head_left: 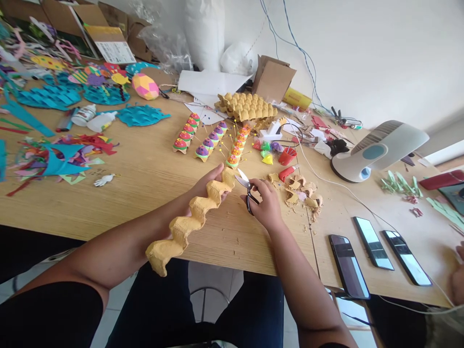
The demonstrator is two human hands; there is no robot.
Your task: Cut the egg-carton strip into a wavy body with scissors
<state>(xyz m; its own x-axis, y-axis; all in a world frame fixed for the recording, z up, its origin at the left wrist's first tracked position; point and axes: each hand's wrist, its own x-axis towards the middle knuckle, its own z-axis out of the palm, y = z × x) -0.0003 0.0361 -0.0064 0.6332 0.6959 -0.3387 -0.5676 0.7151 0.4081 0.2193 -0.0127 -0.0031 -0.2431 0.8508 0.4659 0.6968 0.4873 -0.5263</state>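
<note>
While left hand (208,186) grips it, egg-carton strip (188,222) slants toward scissors (244,186) clasped in right hand (266,205).

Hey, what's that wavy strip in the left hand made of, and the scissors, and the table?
The strip looks like moulded paper pulp, egg-carton material: matte, tan, with a rough fibrous surface and cupped ridges. The scissors in the right hand show shiny, probably steel blades; the dark handles may be plastic. The table shows pale wood grain with a smooth finish, possibly laminate.
</note>
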